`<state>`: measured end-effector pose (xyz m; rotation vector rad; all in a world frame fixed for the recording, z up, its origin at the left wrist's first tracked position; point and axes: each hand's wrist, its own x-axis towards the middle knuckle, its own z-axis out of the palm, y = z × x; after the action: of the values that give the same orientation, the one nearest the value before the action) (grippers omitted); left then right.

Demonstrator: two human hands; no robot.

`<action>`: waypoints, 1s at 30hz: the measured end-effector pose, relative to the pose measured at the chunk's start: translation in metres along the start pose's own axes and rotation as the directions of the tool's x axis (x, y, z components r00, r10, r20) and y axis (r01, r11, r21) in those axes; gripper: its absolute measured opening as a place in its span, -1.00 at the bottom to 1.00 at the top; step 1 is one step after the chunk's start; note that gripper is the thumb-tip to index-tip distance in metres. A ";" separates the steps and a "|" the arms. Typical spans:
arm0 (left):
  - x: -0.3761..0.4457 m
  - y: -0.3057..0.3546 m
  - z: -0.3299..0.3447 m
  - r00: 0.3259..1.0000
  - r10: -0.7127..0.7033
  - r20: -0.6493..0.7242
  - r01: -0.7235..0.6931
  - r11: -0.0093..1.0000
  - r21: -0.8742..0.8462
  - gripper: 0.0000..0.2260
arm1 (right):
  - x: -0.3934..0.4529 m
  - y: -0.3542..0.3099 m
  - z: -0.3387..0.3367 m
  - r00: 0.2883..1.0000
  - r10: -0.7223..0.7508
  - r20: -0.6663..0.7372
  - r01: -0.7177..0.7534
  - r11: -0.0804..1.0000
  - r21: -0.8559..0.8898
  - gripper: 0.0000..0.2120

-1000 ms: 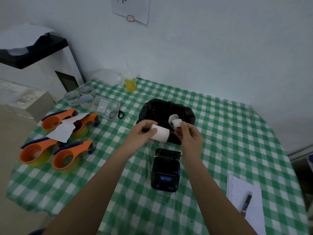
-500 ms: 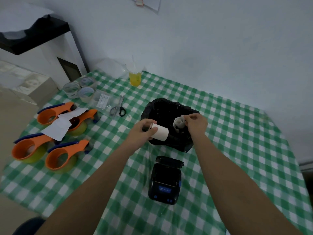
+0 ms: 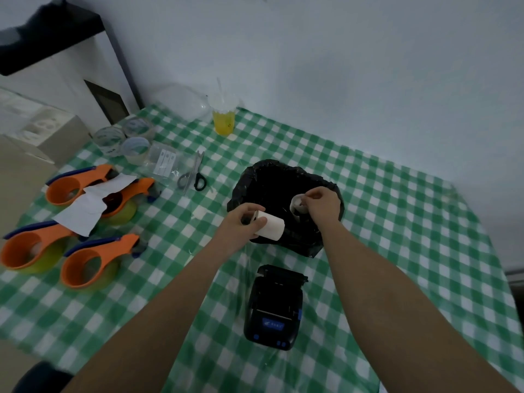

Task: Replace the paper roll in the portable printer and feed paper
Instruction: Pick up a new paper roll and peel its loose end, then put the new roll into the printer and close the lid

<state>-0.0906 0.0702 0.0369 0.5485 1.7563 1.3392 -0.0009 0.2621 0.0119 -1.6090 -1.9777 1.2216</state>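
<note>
The black portable printer (image 3: 273, 306) lies on the green checked tablecloth with its lid open toward the back. Just behind it sits a black bag-lined bin (image 3: 255, 184). My left hand (image 3: 241, 222) grips a white paper roll (image 3: 270, 226) at the bin's near left rim. My right hand (image 3: 321, 204) is over the bin's opening, fingers pinched on a curled strip of white paper (image 3: 297, 201). The printer's roll bay is dark and I cannot tell its contents.
Several orange tape dispensers (image 3: 93, 259) and a white sheet (image 3: 85, 207) lie at the left. Scissors (image 3: 192, 174), clear tape rolls (image 3: 124, 140), a plastic packet and a yellow drink cup (image 3: 224, 116) stand toward the back. A wall runs behind the table.
My right hand has carried the curled paper strip from beside the roll out over the bin. The left hand and its roll stayed at the bin's rim. The view tilted downward.
</note>
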 end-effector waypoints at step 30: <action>-0.092 -0.046 0.015 0.973 0.011 0.230 -0.069 0.967 0.245 -0.67 | -0.209 0.082 -0.021 0.869 -0.441 0.224 0.455 0.891 -0.010 -0.66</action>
<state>-0.0208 -0.0058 0.0251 0.8477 1.7407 1.0394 0.1331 0.0804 0.0163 -0.9769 -2.3694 1.1882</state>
